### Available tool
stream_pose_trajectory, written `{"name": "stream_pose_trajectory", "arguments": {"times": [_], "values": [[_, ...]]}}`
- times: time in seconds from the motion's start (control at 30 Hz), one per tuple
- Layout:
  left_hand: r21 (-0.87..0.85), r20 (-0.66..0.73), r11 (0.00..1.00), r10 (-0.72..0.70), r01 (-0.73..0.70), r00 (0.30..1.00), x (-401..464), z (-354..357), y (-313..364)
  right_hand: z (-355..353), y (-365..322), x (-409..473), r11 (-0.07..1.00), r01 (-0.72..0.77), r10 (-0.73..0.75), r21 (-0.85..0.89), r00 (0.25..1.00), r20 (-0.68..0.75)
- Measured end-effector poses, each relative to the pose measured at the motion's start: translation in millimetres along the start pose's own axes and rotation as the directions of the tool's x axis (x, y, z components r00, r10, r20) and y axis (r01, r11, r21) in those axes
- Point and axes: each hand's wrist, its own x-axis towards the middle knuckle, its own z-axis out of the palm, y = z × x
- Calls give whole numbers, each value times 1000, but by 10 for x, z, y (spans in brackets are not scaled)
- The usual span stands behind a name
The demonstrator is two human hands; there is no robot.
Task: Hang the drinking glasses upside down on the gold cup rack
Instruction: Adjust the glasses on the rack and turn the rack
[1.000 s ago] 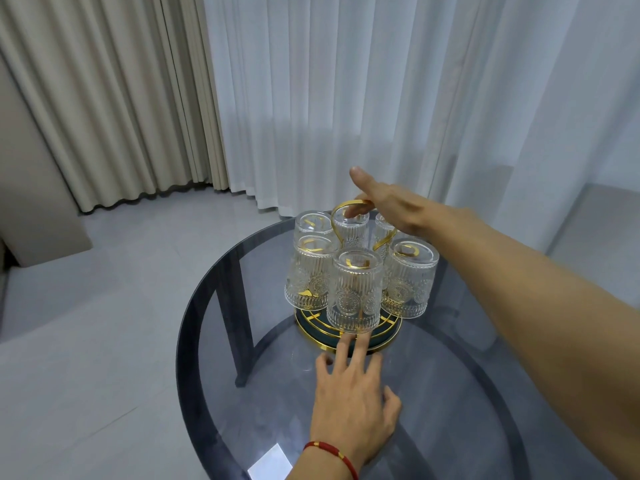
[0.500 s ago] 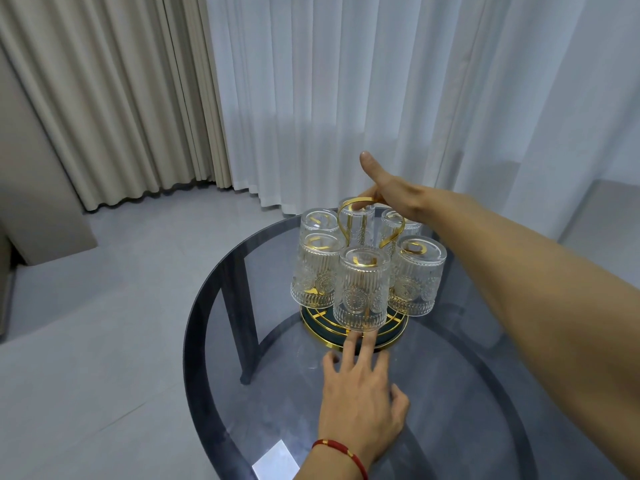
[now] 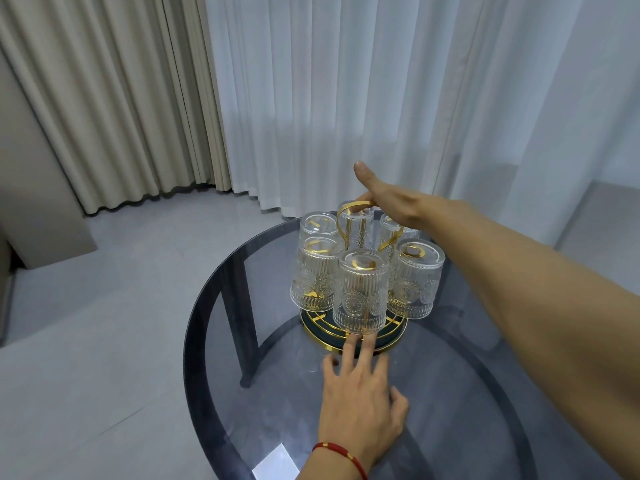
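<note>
The gold cup rack stands on a round dark base at the far side of the table. Several ribbed clear glasses hang upside down on it: a front one, a left one, a right one, and others behind. My left hand lies flat on the tabletop, fingers spread, fingertips touching the base under the front glass. My right hand reaches over the rack, its fingers resting at the top of the handle loop and its thumb pointing up. It holds no glass.
The rack sits on a round smoked-glass table with a dark frame underneath. White sheer curtains hang close behind the table, and beige drapes hang to the left. Grey floor tiles lie on the left.
The view has shifted slightly. Both hands stay at the rack, the left on the tabletop by the base and the right at the handle loop.
</note>
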Motion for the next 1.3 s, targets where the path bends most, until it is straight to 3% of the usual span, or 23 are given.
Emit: {"name": "stream_pose_trajectory", "arguments": {"times": [0.23,0.37,0.43,0.53,0.6,0.83,1.3], "values": [[-17,19,1000,-3,4,1000,6,3,-4,10,-26,-64,993,112,-110,33,993,-52],[-12,-1,1000,0,0,1000,8,-1,1,10,-97,-145,946,316,-292,73,926,-239],[-8,-21,1000,-1,1,1000,10,9,4,53,-184,-217,916,402,-385,10,884,-265],[-6,-33,1000,-4,4,999,14,22,-1,177,-355,-299,884,416,-446,-215,887,-116],[-9,-46,1000,3,-4,999,15,28,-5,237,-438,-313,865,369,-401,-341,916,-24],[-27,-69,999,15,-17,998,16,54,-23,277,-564,-273,853,263,-264,-452,963,63],[-50,-66,999,7,-10,998,13,71,-24,214,-656,-52,944,108,-55,-312,983,173]]}}
